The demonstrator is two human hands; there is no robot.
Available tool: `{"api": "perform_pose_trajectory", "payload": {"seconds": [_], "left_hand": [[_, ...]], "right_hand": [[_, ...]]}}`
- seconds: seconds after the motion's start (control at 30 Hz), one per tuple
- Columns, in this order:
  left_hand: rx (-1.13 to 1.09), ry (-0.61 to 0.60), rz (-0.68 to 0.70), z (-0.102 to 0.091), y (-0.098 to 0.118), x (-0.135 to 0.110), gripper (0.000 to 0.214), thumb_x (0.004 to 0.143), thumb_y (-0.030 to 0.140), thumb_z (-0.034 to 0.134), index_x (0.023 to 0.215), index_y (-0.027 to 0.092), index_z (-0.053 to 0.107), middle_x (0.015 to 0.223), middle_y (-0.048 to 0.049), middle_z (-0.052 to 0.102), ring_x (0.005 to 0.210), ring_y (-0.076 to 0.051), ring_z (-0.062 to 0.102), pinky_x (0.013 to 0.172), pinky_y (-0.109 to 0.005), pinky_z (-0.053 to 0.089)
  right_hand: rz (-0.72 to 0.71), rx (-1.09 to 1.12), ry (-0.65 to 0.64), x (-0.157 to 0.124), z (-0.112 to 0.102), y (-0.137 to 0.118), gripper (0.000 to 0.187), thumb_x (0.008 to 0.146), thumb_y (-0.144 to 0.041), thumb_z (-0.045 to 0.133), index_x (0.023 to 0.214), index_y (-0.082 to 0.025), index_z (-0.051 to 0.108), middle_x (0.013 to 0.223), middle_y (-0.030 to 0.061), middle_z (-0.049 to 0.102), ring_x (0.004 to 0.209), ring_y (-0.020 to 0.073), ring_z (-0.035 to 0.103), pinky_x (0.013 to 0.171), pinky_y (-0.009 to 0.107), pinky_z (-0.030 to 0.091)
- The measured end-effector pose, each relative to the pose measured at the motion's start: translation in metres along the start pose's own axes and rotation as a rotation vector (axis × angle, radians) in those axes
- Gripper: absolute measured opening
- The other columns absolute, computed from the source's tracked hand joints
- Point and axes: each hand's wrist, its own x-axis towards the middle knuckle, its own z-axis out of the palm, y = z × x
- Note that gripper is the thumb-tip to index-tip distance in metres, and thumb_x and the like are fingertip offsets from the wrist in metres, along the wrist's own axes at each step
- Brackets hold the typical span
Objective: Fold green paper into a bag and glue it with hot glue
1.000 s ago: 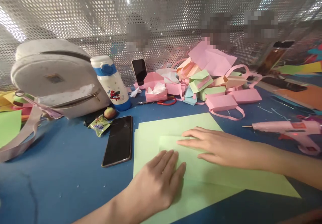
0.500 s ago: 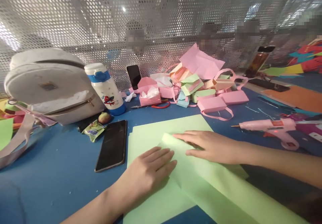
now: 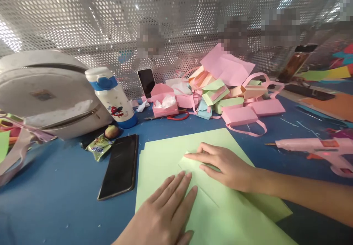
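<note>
Light green paper [image 3: 165,146] lies in the middle of the table in more than one sheet. The upper sheet is folded over at a slant, and its fold flap [image 3: 217,179] spreads toward the lower right. My left hand [image 3: 165,208] rests flat on the paper, fingers stretched out toward the fold, thumb apart. At the folded corner, the index finger of my right hand [image 3: 223,164] presses on the edge. Its thumb stands away from the fingers, and the other fingers are partly curled. Neither hand is gripping anything that I can see.
A black phone [image 3: 121,164], a snack packet [image 3: 99,147] and a white bottle [image 3: 111,98] stand left of the paper, beside a white backpack [image 3: 46,98]. Pink paper boxes [image 3: 239,115] pile up behind. A pink glue gun [image 3: 311,146] lies right. Red-handled scissors [image 3: 178,115] lie behind.
The rolled-over sheet is now pressed flatter, with a sharper fold. My left hand has moved down toward me. My right hand's index finger now presses on the folded corner.
</note>
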Motion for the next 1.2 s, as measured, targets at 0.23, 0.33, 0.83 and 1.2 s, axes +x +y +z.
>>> {"api": "perform_pose_trajectory", "payload": {"seconds": [0.23, 0.33, 0.83, 1.2], "left_hand": [[-0.007, 0.003, -0.096, 0.013, -0.001, -0.012, 0.075, 0.096, 0.064, 0.036, 0.15, 0.012, 0.037, 0.154, -0.0175, 0.04, 0.144, -0.032, 0.036, 0.111, -0.04, 0.043], [0.02, -0.012, -0.126, 0.011, -0.002, -0.011, 0.079, 0.093, 0.069, 0.036, 0.152, 0.017, 0.036, 0.154, -0.0191, 0.04, 0.143, -0.034, 0.037, 0.108, -0.043, 0.046], [-0.011, -0.061, -0.147, 0.002, -0.006, -0.008, 0.086, 0.086, 0.076, 0.042, 0.153, 0.023, 0.034, 0.155, -0.0209, 0.037, 0.141, -0.041, 0.037, 0.103, -0.053, 0.048], [-0.001, -0.04, -0.086, 0.002, -0.009, -0.007, 0.081, 0.091, 0.073, 0.036, 0.152, 0.019, 0.036, 0.153, -0.019, 0.042, 0.14, -0.037, 0.04, 0.106, -0.051, 0.045]], "right_hand": [[-0.009, 0.006, -0.005, 0.001, -0.001, 0.002, 0.049, 0.098, -0.021, 0.045, 0.146, -0.029, 0.048, 0.108, 0.0052, 0.056, 0.093, 0.018, 0.058, 0.086, 0.031, 0.045], [-0.008, 0.002, -0.006, 0.001, 0.0, 0.002, 0.05, 0.097, -0.02, 0.044, 0.146, -0.03, 0.046, 0.106, 0.0049, 0.056, 0.091, 0.0177, 0.058, 0.084, 0.031, 0.046], [-0.015, -0.023, -0.004, 0.002, -0.001, 0.001, 0.051, 0.097, -0.02, 0.045, 0.146, -0.031, 0.046, 0.108, 0.0055, 0.056, 0.091, 0.0186, 0.058, 0.083, 0.032, 0.047], [-0.012, 0.003, 0.001, 0.001, -0.002, 0.002, 0.049, 0.099, -0.024, 0.044, 0.147, -0.032, 0.046, 0.108, 0.0055, 0.057, 0.093, 0.0183, 0.058, 0.086, 0.031, 0.047]]}}
